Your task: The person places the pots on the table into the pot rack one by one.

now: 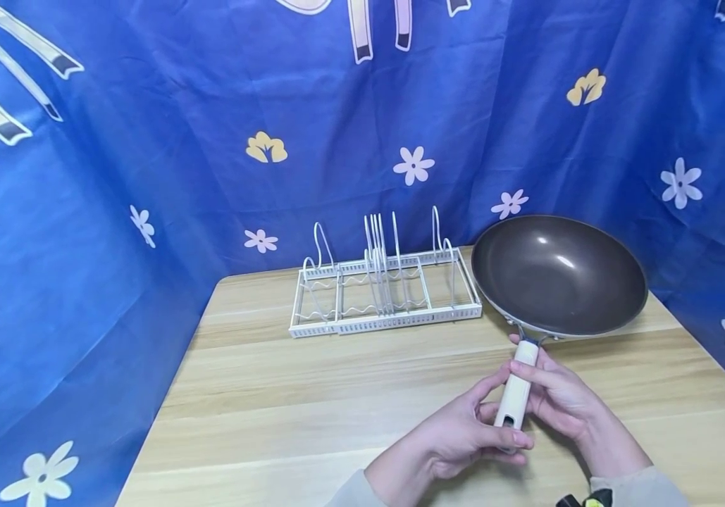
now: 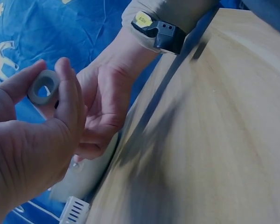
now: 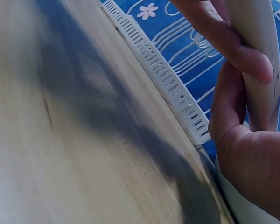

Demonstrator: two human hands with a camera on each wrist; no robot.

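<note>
A wok with a dark inside and a cream handle is at the right of the head view, its bowl away from me and its handle towards me. My left hand pinches the end of the handle between thumb and fingers; the left wrist view shows the hanging hole there. Further up, my right hand holds the handle from the right, thumb laid across its top. In the right wrist view, the right hand's palm sits below the left fingers on the handle. The wok's pale underside shows beyond the hands.
A white wire rack with upright dividers stands on the wooden table, just left of the wok. Blue patterned cloth hangs behind the table and at both sides. A black device is strapped to the right wrist.
</note>
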